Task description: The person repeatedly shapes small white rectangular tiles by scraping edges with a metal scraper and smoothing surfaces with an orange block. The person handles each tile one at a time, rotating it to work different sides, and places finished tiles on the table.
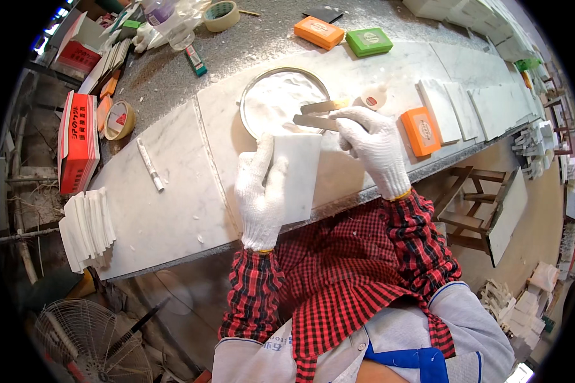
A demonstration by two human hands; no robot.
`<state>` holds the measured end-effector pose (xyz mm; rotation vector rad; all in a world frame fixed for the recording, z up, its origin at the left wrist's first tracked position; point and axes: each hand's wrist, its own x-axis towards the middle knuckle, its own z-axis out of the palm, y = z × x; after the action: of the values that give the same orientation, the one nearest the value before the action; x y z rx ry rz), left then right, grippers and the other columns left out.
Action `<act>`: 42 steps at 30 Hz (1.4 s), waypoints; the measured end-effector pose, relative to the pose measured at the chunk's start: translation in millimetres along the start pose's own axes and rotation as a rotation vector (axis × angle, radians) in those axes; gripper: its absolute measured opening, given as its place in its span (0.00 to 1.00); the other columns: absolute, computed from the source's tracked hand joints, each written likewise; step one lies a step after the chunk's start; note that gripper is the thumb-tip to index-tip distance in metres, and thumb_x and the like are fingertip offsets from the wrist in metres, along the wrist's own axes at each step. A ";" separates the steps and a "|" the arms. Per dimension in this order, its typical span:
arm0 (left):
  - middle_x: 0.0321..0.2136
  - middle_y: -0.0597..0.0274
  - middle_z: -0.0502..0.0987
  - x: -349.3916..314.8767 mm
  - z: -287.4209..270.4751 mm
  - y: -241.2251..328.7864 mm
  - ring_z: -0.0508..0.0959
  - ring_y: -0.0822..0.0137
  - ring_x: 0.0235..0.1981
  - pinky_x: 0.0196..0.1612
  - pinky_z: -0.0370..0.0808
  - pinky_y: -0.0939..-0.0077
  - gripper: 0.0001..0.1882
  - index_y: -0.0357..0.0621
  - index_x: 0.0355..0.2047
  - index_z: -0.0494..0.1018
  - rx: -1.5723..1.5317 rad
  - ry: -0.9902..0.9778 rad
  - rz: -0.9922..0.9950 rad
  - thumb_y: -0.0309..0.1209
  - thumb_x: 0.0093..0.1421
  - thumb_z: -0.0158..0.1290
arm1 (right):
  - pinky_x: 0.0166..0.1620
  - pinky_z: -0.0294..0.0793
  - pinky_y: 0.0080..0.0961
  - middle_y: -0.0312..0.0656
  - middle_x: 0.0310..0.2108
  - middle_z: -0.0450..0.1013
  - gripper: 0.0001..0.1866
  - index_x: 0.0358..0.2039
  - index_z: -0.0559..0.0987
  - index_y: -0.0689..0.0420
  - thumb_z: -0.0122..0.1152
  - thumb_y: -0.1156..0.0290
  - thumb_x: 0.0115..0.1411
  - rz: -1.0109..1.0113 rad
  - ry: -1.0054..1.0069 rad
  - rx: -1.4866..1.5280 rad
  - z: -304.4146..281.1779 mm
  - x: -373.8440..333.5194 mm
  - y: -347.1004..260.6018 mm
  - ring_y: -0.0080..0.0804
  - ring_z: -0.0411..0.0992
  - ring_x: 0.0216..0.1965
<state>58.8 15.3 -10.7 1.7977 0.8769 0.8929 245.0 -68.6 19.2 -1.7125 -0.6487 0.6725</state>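
My left hand (260, 195), in a white knit glove, grips a white marble tile (298, 175) by its left side, tilted near the bench's front edge. In my gloved right hand (372, 143) is a spatula (315, 122), its flat metal blade reaching left to the tile's top edge. Just beyond, a round tin (242, 105) holds white paste (275, 99). A second flat blade (318, 107) lies over the tin's right rim; its other end is near a small round container (374, 97) with a red label.
An orange box (420, 131) sits right of my right hand, before leaning marble slabs (439, 112). Farther back are another orange box (319, 32) and a green box (369, 42). Leftward are a white stick (150, 166), tape roll (119, 120), red carton (78, 143) and stacked tiles (89, 226).
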 end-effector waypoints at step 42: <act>0.33 0.61 0.72 -0.2 4.4 5.8 0.74 0.71 0.33 0.39 0.73 0.77 0.24 0.37 0.60 0.73 0.117 0.030 0.051 0.18 0.63 0.56 | 0.33 0.75 0.18 0.39 0.27 0.79 0.11 0.43 0.84 0.66 0.59 0.75 0.63 -0.120 -0.055 0.021 -4.1 -23.4 -33.4 0.18 0.75 0.27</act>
<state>63.6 11.4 -6.7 1.9191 0.9229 0.9190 229.3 -80.8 55.0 -1.6270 -0.7735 0.6415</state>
